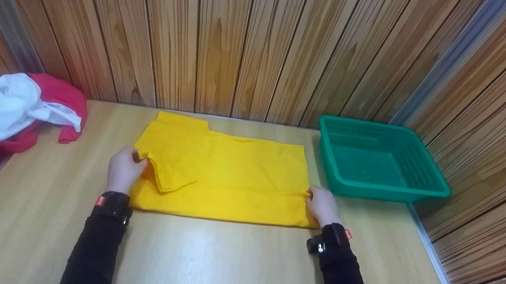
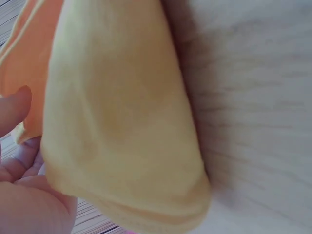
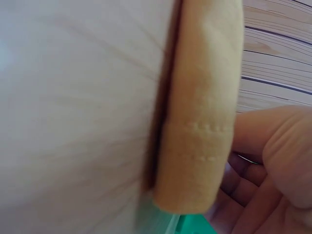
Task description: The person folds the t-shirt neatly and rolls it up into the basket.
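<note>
A yellow T-shirt (image 1: 238, 170) lies folded on the table in the head view, its long folded edge toward me. A sleeve-like flap (image 1: 173, 172) lies loose over its left part. My left hand (image 1: 124, 170) pinches the cloth at the left end, where an edge lifts slightly. In the left wrist view, the thumb (image 2: 17, 109) lies on an orange-looking layer of the shirt with fingers beneath. My right hand (image 1: 322, 205) pinches the right end, drawing small creases. Stitching along a hem (image 3: 195, 141) shows in the right wrist view; cloth partly hides the fingertips there.
A green plastic basket (image 1: 379, 187) stands on the table at the back right, close to my right hand. Crumpled red cloth (image 1: 61, 98) and white cloth (image 1: 12, 106) lie at the far left. Wood-panelled walls (image 1: 267, 44) enclose the back and sides.
</note>
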A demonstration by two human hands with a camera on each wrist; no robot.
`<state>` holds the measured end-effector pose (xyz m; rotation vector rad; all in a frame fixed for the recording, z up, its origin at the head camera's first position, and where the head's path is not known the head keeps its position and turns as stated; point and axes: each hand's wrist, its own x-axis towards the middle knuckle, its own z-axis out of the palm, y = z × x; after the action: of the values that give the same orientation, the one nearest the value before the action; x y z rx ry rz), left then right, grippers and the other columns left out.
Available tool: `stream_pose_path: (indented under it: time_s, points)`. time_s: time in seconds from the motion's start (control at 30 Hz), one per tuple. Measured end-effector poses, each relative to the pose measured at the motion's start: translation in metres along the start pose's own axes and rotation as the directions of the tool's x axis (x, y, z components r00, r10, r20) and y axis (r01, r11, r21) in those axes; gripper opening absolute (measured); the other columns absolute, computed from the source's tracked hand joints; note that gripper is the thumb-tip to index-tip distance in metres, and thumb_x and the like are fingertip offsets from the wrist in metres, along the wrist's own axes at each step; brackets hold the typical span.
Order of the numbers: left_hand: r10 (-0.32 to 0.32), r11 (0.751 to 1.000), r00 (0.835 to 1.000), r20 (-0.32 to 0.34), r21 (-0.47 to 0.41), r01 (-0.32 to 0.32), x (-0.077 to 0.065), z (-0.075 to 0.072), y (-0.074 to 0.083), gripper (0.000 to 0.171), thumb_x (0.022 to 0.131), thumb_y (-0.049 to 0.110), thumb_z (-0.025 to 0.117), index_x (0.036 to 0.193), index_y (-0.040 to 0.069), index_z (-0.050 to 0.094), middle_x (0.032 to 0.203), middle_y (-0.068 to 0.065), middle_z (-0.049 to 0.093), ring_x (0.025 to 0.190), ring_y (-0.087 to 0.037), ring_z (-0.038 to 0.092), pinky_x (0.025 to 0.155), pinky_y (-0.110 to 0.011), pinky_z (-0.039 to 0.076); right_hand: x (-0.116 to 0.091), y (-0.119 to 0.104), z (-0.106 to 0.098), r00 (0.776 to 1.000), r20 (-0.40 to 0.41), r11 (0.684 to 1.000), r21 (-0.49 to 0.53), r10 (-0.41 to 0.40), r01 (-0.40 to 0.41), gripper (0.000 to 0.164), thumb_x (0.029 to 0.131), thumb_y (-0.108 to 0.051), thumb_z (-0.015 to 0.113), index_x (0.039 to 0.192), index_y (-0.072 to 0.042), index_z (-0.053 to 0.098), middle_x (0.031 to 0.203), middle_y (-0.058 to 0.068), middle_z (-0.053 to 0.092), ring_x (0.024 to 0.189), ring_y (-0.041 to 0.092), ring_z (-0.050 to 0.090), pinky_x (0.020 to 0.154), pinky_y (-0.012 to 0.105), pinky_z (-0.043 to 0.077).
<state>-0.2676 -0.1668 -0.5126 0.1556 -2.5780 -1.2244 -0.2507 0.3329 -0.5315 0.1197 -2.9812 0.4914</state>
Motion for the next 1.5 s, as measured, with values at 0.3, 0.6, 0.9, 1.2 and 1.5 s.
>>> stream_pose_path:
  time_s: [0.3,0.6,0.9,1.2,1.5]
  points:
    - [-0.122,0.992,0.992,0.02,-0.01,0.122,0.004,0.009,0.009,0.041,0.093,0.022,0.068,0.114,-0.011,0.055,0.101,-0.026,0.059,0.092,-0.039,0.055,0.087,-0.049,0.045,-0.001,-0.002,-0.002,1.0,0.013,1.0,0.004,0.011,-0.011,0.009,0.086,-0.003,0.066,0.093,0.004,0.065,0.092,0.021,0.067,0.091,0.041,0.063,0.085,0.052,0.049]
    - [-0.147,0.989,0.987,0.068,-0.015,0.149,0.008,0.018,0.01,0.042,0.094,0.018,0.066,0.12,-0.011,0.051,0.11,-0.029,0.058,0.1,-0.041,0.055,0.092,-0.05,0.045,-0.001,-0.001,0.0,1.0,0.015,1.0,0.014,0.008,-0.008,0.007,0.086,-0.003,0.066,0.091,0.003,0.064,0.091,0.02,0.067,0.09,0.04,0.063,0.084,0.051,0.049]
    - [-0.02,0.998,0.984,0.175,0.062,0.009,0.008,0.024,0.007,0.042,0.092,0.012,0.067,0.123,-0.014,0.055,0.123,-0.034,0.057,0.115,-0.047,0.052,0.102,-0.054,0.039,0.0,-0.002,-0.001,1.0,0.003,1.0,-0.001,-0.002,0.002,0.008,0.085,-0.003,0.067,0.09,0.003,0.064,0.09,0.021,0.067,0.089,0.041,0.063,0.083,0.052,0.049]
    - [-0.031,0.997,0.981,0.194,0.076,0.017,0.007,0.025,0.006,0.039,0.093,0.012,0.065,0.124,-0.011,0.056,0.125,-0.031,0.057,0.117,-0.045,0.053,0.101,-0.054,0.04,-0.001,-0.001,-0.002,1.0,0.022,1.0,0.009,0.018,-0.018,0.009,0.087,-0.004,0.066,0.093,0.003,0.064,0.091,0.021,0.066,0.09,0.041,0.062,0.084,0.052,0.048]
    - [0.072,0.986,0.973,0.221,0.128,-0.102,-0.001,0.016,0.007,0.034,0.094,0.01,0.063,0.121,-0.01,0.058,0.123,-0.03,0.058,0.117,-0.045,0.052,0.103,-0.055,0.037,-0.004,-0.003,-0.007,0.997,0.053,0.993,0.102,0.053,-0.058,0.028,0.088,-0.007,0.065,0.113,0.006,0.06,0.108,0.024,0.061,0.099,0.039,0.059,0.09,0.05,0.047]
